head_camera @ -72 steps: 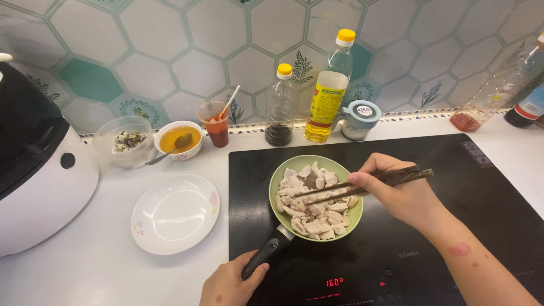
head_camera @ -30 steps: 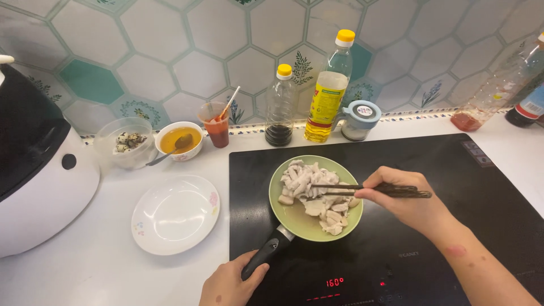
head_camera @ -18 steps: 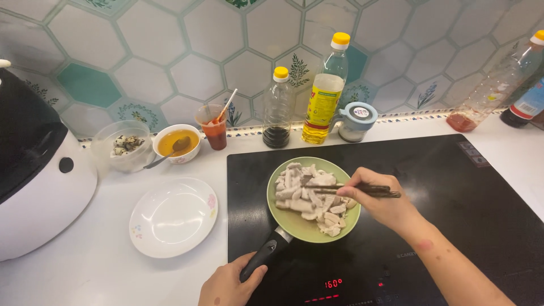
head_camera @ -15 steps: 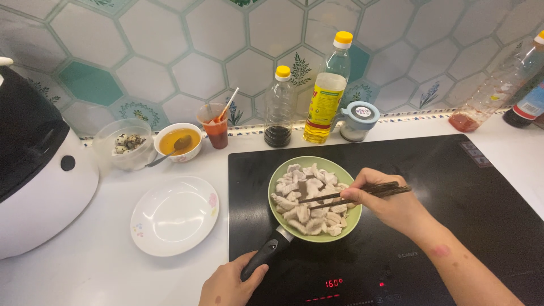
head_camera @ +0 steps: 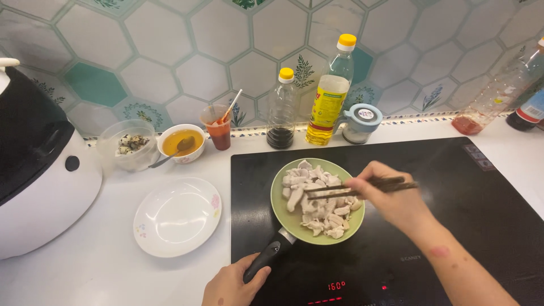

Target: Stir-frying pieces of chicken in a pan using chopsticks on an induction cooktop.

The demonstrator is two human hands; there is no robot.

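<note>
A small green frying pan (head_camera: 283,212) full of pale meat pieces (head_camera: 317,198) sits on a black induction hob (head_camera: 470,198). My left hand (head_camera: 232,283) grips the pan's black handle (head_camera: 269,260) at the near edge. My right hand (head_camera: 391,198) holds dark chopsticks (head_camera: 357,188) level over the pan, their tips in the meat near the pan's middle.
An empty white plate (head_camera: 177,216) lies left of the hob. Along the tiled wall stand a bowl of orange sauce (head_camera: 180,143), a clear bowl (head_camera: 126,152), a red sauce cup (head_camera: 218,127), dark and yellow bottles (head_camera: 328,93) and a lidded jar (head_camera: 361,122). A white appliance (head_camera: 39,175) fills the left.
My right hand has been stirring the meat with the chopsticks, sweeping back and forth across the pan. The meat pieces have shifted. My left hand stayed on the handle.
</note>
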